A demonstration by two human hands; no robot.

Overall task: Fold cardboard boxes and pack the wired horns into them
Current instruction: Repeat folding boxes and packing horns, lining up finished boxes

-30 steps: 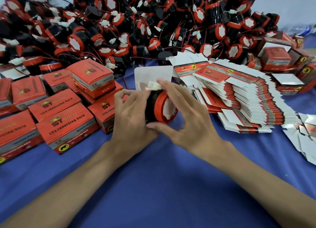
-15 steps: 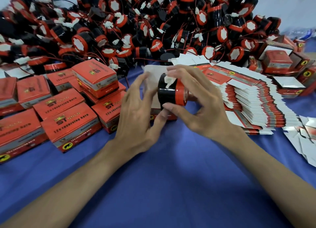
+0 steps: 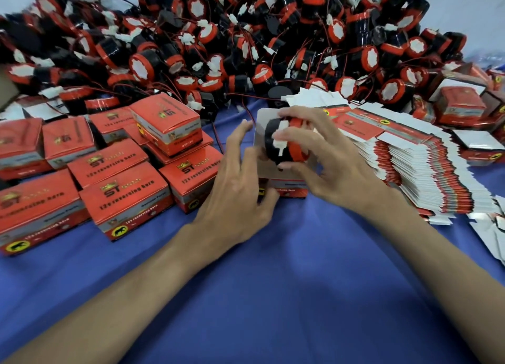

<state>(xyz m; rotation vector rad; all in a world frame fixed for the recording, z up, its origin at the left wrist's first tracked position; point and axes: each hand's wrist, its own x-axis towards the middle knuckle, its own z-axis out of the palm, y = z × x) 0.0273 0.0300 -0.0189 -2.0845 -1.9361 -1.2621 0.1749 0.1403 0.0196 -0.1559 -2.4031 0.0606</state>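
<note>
My right hand [image 3: 336, 169] grips the horn [image 3: 276, 145] over the box [image 3: 289, 184]. My left hand [image 3: 235, 188], spread loose, seems to steady it.

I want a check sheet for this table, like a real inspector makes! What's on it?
Surface: blue cloth covers the table.
Job's things: horn held over open box; closed boxes on the left; flat box stack on the right; horn pile behind.
Clutter: loose flat cartons at the right edge.
Hands: right hand grips the horn; left hand relaxed beside the open box.
Cables: red wires tangled through the pile.
Surroundings: pale wall behind.
</note>
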